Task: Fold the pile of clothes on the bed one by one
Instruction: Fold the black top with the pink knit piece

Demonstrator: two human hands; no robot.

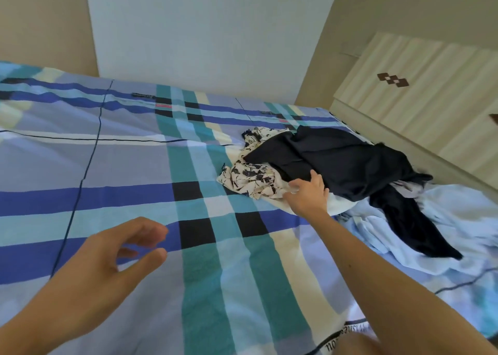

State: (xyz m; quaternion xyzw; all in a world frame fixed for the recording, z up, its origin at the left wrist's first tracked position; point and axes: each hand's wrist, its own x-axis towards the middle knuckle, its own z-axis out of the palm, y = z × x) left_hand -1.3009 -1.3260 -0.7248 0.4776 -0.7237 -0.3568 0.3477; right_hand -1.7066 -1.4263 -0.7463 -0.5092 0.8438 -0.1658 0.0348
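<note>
Pile [323, 166] sat by the bed's [107, 166] far right edge, with a dark garment [347, 157] draped over a floral one [250, 176]. Your right hand [307, 195] lay on the pile where the 2 met. Its fingers sank into cloth, so the grip could not be read. Your left hand [107, 249] hovered nearer the near edge, fingers [151, 230] loosely curled, holding nothing. Judgement: take 1 garment only, probably the dark one on top. Pinch an edge, lift it clear, and spread it flat before folding.
</note>
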